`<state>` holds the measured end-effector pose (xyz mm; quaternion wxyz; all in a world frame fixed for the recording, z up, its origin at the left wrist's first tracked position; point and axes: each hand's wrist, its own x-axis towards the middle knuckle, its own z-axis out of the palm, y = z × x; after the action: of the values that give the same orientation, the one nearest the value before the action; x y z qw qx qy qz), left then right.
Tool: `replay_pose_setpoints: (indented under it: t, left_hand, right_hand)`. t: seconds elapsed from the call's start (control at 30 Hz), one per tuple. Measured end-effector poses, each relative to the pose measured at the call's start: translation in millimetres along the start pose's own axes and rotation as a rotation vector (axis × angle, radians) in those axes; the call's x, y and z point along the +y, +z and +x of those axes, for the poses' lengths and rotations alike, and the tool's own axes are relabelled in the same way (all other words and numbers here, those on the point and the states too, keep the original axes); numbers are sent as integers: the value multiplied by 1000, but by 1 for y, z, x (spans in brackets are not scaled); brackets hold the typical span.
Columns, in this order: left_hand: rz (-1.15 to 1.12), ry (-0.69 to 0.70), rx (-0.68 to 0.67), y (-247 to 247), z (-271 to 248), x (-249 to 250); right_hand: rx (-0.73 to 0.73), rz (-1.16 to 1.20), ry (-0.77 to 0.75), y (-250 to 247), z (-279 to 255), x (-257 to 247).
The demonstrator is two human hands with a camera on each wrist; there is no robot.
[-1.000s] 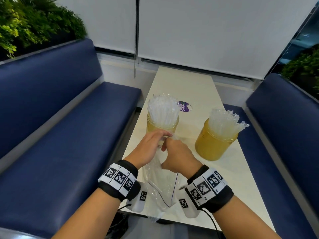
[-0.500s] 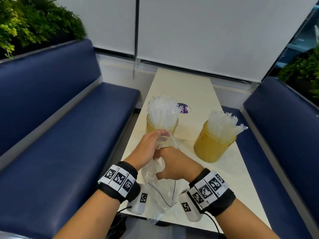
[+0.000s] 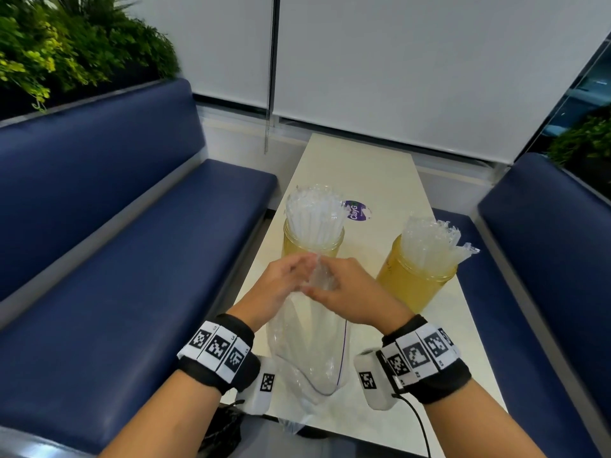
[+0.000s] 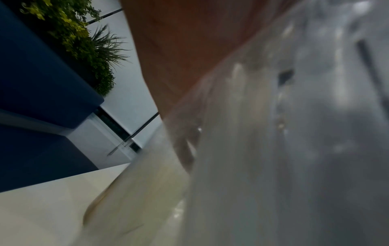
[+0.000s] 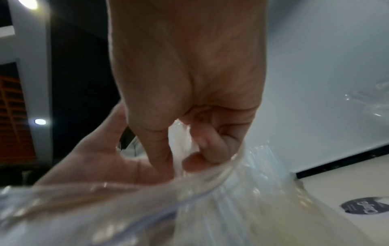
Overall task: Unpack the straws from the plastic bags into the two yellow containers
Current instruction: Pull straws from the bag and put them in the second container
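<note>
Together, both hands point(image 3: 317, 285) bunch and grip a crinkled, clear, limp plastic bag point(image 3: 307, 352).

blue benches point(image 3: 132, 259), purple sticker point(image 3: 357, 210), plants point(image 3: 66, 51)

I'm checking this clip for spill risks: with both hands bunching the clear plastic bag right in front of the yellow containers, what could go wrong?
1. The left hand and right hand work the clear plastic bag close to the nearer yellow container; a tug might tip it.
2. The clear straws in the other yellow container lean outward and could slide out.
</note>
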<state>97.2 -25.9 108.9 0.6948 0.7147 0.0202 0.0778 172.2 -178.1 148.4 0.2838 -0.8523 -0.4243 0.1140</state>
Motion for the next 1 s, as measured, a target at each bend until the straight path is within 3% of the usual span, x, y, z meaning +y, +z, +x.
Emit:
replay_pose_setpoints:
  t: [0.17,0.33,0.47,0.53,0.67,0.83,1.0]
  left_hand:
    - [190,-33,-112,5,-8,1]
    - [277,13,-21,20,-4,11]
    - [248,175,62,30,-2,18]
    - [284,234,135,36,1,18]
    - [301,139,144,36,3,6]
    - [363,-10,114,31,3,1]
    - [417,49,168,32,7,-5]
  right_hand:
    - [175,183,-40,-31,3,-21]
    - [230,297,-138,-39,8,-43]
    - [345,396,-54,-23,13,-35]
    - [376,310,-55,-8,10,-33]
    - [476,159,-62,1,8,-35]
    - [610,306,-101,-59,4,-41]
    - [977,332,-114,-148,-2,-15]
